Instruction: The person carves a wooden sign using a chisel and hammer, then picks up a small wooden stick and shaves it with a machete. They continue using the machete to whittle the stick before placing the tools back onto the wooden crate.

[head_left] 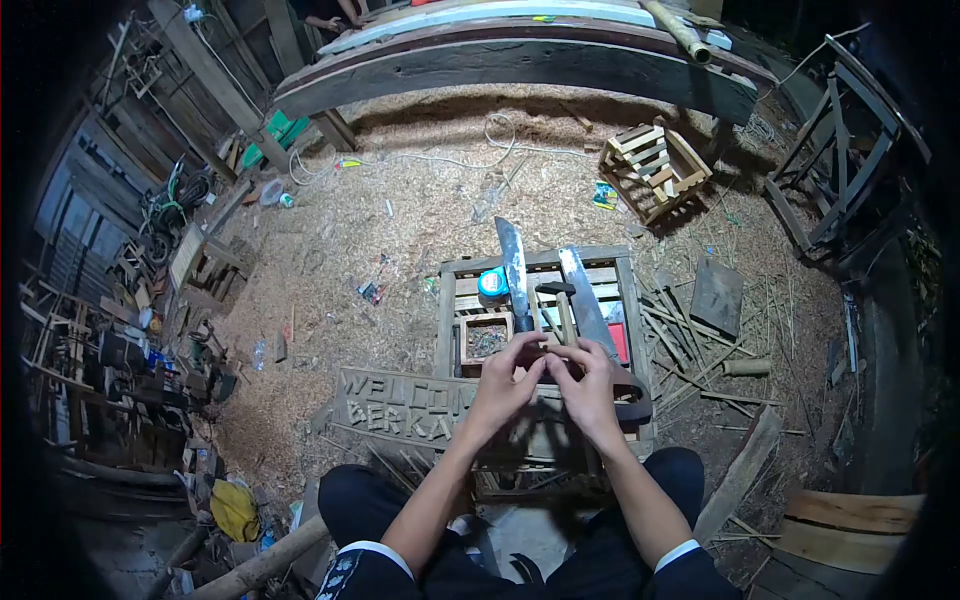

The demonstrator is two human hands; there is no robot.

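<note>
A seated person works over a low slatted surface (627,285) on a shavings-strewn floor (330,230), the left hand (510,375) and right hand (585,378) raised with curled fingers meeting at the tips; from here, I cannot tell whether anything small is pinched between them. Nearest the hands is a hammer (556,289), its head just beyond the fingers and its handle running down toward them. To its left stretches a broad blade (512,262), a blue tape measure (492,283) beside it; to its right lies a handsaw (588,298), near a red item (619,343). A small wooden box (464,340) of mixed bits sits at left. The left forearm cuts across a carved board (400,415), blocking the end of its lettering, "WELCOM" over "BERKA". Loose sticks (682,325) clutter the ground at right, below a slatted crate (658,175). A pale cord (440,157) snakes across the shavings before a far surface (520,68) stacked with timber, where another person's arms (345,15) show at the edge.
</note>
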